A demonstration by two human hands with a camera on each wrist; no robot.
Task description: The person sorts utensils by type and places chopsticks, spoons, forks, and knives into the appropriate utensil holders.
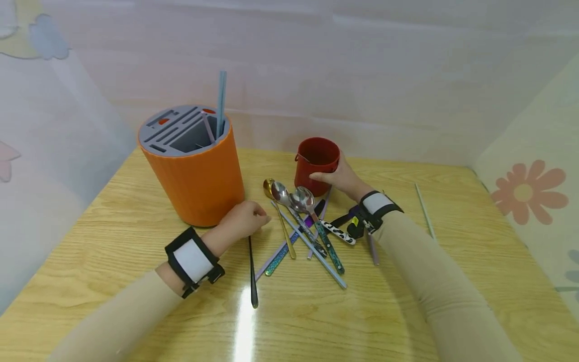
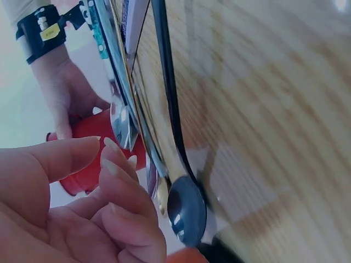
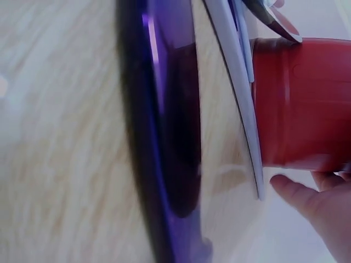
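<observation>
Right hand [image 1: 340,180] is wrapped around the red cup [image 1: 316,164] at centre frame. Left hand [image 1: 244,219] sits loosely curled, holding nothing, over the black spoon [image 1: 252,271], squeezed between the orange holder [image 1: 192,166] and the cutlery pile [image 1: 303,226]. Bare table [image 1: 475,261] lies open toward the right edge.

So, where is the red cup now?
In the head view the red cup stands right of the orange holder, behind the spoons, with the right hand gripping it.
</observation>
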